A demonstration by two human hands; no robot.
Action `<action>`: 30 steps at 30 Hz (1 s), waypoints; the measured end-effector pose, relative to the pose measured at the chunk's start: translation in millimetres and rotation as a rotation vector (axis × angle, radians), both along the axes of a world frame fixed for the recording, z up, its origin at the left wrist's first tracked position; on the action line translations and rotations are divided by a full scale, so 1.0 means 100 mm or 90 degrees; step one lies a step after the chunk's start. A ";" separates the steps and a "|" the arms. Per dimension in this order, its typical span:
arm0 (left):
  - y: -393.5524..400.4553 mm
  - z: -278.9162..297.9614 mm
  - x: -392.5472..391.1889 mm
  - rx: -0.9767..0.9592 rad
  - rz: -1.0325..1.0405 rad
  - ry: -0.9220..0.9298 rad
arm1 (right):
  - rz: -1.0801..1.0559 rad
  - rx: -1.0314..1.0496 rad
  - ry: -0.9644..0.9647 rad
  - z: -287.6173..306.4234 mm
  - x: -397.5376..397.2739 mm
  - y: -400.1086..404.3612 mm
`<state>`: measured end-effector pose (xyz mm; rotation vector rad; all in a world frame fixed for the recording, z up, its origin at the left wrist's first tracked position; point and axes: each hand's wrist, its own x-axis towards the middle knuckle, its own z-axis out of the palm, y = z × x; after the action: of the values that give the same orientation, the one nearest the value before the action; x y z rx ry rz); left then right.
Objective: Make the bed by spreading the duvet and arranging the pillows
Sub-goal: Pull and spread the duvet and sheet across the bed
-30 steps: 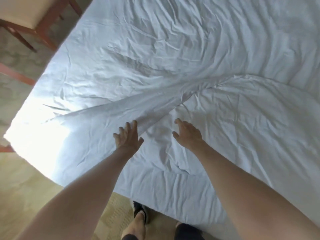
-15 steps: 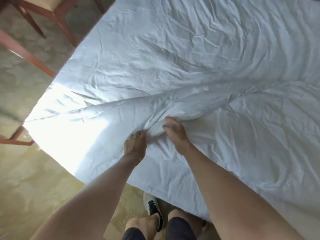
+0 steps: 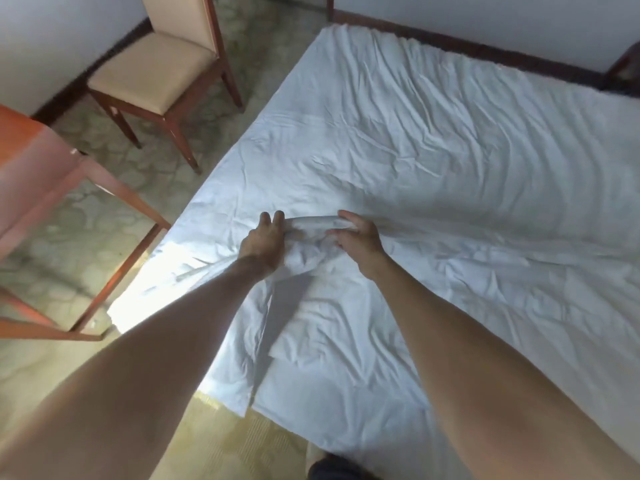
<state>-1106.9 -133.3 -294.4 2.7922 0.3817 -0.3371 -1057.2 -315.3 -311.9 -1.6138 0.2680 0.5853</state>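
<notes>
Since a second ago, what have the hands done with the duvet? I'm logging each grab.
Both hands went from open above the duvet to gripping it: the left hand and right hand now hold a bunched ridge of fabric between them, raised off the bed. The rest of the duvet lies wrinkled as before; the chair only entered view as the camera tilted.

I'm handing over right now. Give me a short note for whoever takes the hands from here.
Left hand and right hand both grip one bunched, lifted fold of the white duvet near the bed's near-left part. The rest of the duvet lies across the bed, wrinkled, with a loose flap hanging at the near edge. No pillows are in view. A chair stands left of the bed.
Done: duvet roughly on the bed.
Left: pull it flat, smooth it, arrange pillows.
</notes>
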 end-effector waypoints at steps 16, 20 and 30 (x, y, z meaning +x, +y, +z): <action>0.20 -0.03 2.16 0.184 -0.139 0.044 | 0.107 -0.165 -0.028 -0.15 1.83 -0.05; 0.27 -0.31 1.96 0.169 -0.136 0.128 | 0.113 -0.162 0.026 -0.39 1.67 -0.09; 0.75 -0.93 0.68 0.026 -0.179 0.411 | 0.184 -0.111 0.323 -1.13 0.39 0.76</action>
<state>-1038.5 -58.3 -387.8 2.7076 0.1243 -1.3153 -1018.5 -239.0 -425.1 -1.6637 0.4735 1.2259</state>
